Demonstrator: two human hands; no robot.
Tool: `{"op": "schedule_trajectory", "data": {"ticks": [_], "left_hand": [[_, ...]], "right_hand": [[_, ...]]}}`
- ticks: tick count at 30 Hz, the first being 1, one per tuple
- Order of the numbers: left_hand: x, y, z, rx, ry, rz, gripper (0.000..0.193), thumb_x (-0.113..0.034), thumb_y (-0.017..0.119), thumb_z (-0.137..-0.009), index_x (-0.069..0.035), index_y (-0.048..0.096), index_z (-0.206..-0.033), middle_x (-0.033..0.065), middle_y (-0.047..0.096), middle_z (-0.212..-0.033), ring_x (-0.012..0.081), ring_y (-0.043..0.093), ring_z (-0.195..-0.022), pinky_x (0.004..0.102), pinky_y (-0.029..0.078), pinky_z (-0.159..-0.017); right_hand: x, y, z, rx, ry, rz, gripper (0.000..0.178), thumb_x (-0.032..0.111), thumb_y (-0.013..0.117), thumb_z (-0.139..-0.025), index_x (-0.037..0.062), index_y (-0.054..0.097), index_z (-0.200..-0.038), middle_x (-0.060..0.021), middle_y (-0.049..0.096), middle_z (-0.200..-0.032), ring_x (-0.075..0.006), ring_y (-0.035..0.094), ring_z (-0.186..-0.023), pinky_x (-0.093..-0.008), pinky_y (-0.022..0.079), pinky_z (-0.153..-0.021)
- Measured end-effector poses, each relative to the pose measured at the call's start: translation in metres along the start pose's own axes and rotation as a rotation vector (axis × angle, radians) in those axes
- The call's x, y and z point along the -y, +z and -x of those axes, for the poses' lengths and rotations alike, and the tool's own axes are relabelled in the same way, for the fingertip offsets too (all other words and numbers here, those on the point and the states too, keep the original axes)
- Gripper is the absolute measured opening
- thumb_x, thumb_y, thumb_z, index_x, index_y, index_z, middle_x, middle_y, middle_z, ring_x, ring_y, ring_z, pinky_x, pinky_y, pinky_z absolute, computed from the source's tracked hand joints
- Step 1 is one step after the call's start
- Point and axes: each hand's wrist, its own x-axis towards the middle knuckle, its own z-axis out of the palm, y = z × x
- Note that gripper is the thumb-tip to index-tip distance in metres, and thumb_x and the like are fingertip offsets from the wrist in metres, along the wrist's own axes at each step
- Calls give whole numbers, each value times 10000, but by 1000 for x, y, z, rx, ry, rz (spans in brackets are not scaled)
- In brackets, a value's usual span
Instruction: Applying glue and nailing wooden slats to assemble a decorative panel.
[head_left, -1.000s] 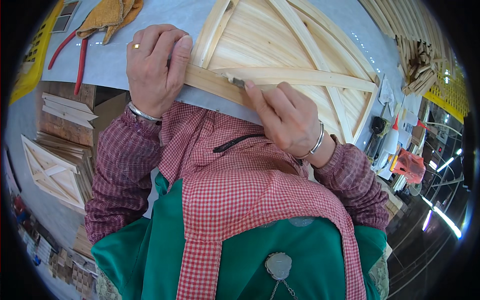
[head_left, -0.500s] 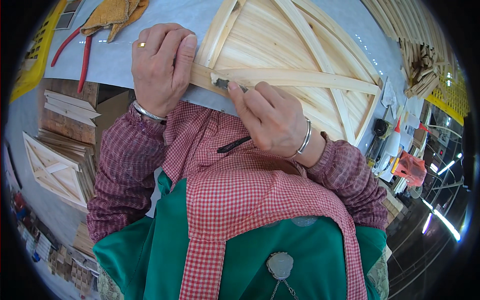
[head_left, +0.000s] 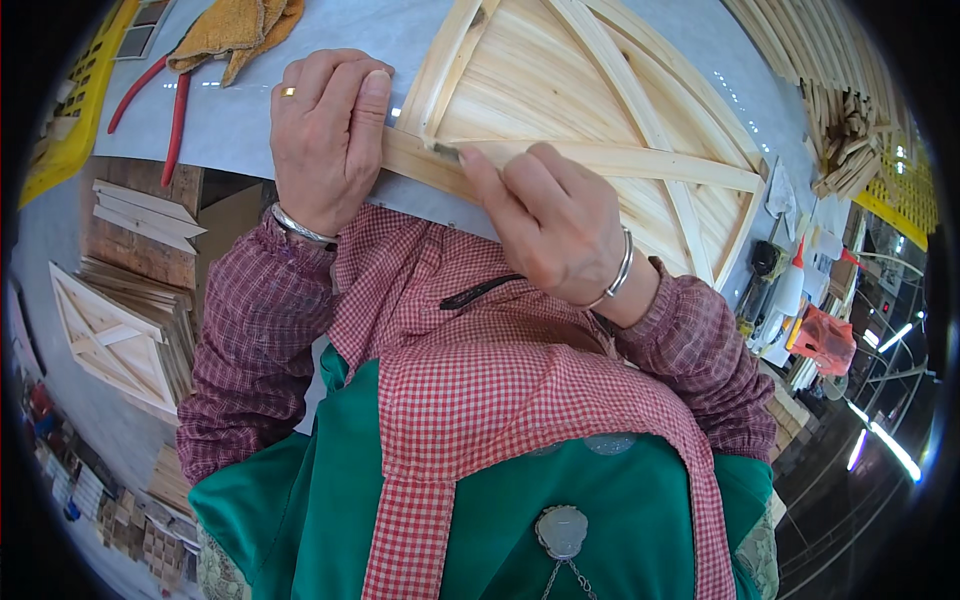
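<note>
A pale wooden panel (head_left: 530, 85) with crossing strips and a curved far edge lies on the table in front of me. My left hand (head_left: 328, 140) is closed round the left end of its near frame strip (head_left: 425, 164), thumb on top. Between thumb and fingers of my right hand (head_left: 560, 222) is a small dark flat piece (head_left: 446, 151). Only its tip shows, so its kind is unclear. That tip rests at the inner edge of the near strip, by the joint of the crossing pieces.
Red-handled pliers (head_left: 177, 125) and a tan work glove (head_left: 238, 35) lie at the far left, beside a yellow crate (head_left: 95, 90). Stacked wooden strips (head_left: 800, 40) stand at the far right. White glue bottles (head_left: 788, 285) are right of the panel. More finished panels (head_left: 115, 335) lean lower left.
My right hand has shifted slightly right and turned the small dark piece, so less of it shows. The left hand keeps its grip on the panel.
</note>
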Motion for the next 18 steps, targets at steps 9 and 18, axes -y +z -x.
{"op": "schedule_trajectory", "data": {"ticks": [9, 18], "left_hand": [[5, 5, 2, -67, 39, 11, 112, -136, 540, -892, -64, 624, -874, 32, 591, -890, 220, 529, -823, 344, 387, -752], [3, 5, 0, -49, 23, 48, 117, -135, 543, -890, -48, 622, -893, 47, 589, -898, 231, 527, -830, 345, 395, -752]], "right_hand": [[-2, 5, 0, -2, -83, -12, 452, 1, 614, -604, -105, 590, -1042, -54, 426, -724, -164, 482, -613, -278, 421, -471], [2, 4, 8, -33, -23, -108, 467, 4, 604, -589, -85, 600, -1047, -62, 461, -729, -182, 486, -576, -294, 414, -453]]}}
